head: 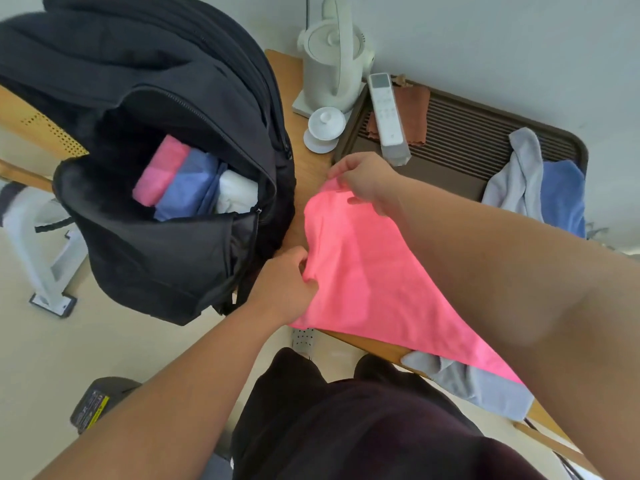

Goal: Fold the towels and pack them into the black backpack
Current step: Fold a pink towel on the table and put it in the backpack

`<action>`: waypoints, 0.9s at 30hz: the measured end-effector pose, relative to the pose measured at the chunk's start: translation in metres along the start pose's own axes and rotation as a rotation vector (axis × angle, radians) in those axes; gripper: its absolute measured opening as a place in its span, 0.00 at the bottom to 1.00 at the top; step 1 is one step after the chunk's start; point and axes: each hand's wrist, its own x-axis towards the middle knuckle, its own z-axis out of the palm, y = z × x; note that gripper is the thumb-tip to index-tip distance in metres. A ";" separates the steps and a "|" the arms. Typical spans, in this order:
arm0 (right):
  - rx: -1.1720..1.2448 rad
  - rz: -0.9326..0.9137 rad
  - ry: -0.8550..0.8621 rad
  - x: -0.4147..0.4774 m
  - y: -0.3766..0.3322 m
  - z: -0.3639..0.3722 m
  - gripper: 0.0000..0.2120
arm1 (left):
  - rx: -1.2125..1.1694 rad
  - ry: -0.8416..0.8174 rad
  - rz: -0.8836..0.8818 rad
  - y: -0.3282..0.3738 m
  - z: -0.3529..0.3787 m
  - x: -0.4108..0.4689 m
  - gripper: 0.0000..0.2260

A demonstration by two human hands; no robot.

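From my remote seat I see both bare forearms reach forward over the table (311,161), the left one coming up from the lower left and the right one crossing in from the right side. The left hand (287,278) is knuckles-up with its fingers curled, pinching the left edge of a pink towel (363,271) near the table's left edge. The right hand (363,181) is bent down at the wrist, thumb and fingertips pinching the towel's far corner. The towel is soft, fuzzy cloth, lying spread and slightly rumpled across the table's near part. Its near corner overlaps a crumpled grey towel (467,382) at the near edge. The black backpack (156,254), matte woven fabric, stands at the table's left edge with its zip open. Inside it, side by side, are a folded pink towel (162,168), a folded blue towel (188,188) and a folded white towel (239,192). A slatted brown tea tray (467,133) along the far edge carries a white remote control (388,116), a loose light grey towel (519,174) and a loose blue towel (564,195).
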 end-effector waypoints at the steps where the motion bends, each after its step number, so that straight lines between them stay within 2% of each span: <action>1: 0.008 0.023 0.011 0.000 0.005 -0.004 0.15 | -0.003 -0.015 0.005 0.002 0.004 0.002 0.06; 4: 0.102 0.088 0.050 -0.004 0.019 -0.021 0.17 | -0.033 -0.096 0.017 0.015 0.019 0.007 0.08; 6: 0.152 0.103 0.073 -0.011 0.027 -0.036 0.15 | -0.057 -0.174 0.030 0.027 0.030 0.008 0.07; 11: 0.075 0.075 0.174 -0.025 0.057 -0.073 0.09 | -0.009 -0.300 0.135 0.052 0.068 0.008 0.10; 17: -0.386 -0.053 0.244 -0.030 0.094 -0.107 0.13 | 0.088 -0.356 0.159 0.072 0.114 0.018 0.10; 21: -0.765 -0.104 0.186 -0.018 0.111 -0.120 0.16 | 0.082 -0.393 0.140 0.082 0.138 0.023 0.09; 23: -0.923 -0.113 0.136 -0.015 0.119 -0.120 0.13 | 0.070 -0.447 0.134 0.084 0.147 0.025 0.11; 25: -0.973 -0.077 0.121 -0.020 0.123 -0.118 0.06 | 0.041 -0.539 0.114 0.084 0.155 0.027 0.15; 27: -1.013 -0.067 0.149 -0.028 0.127 -0.115 0.02 | 0.046 -0.576 0.094 0.083 0.159 0.029 0.13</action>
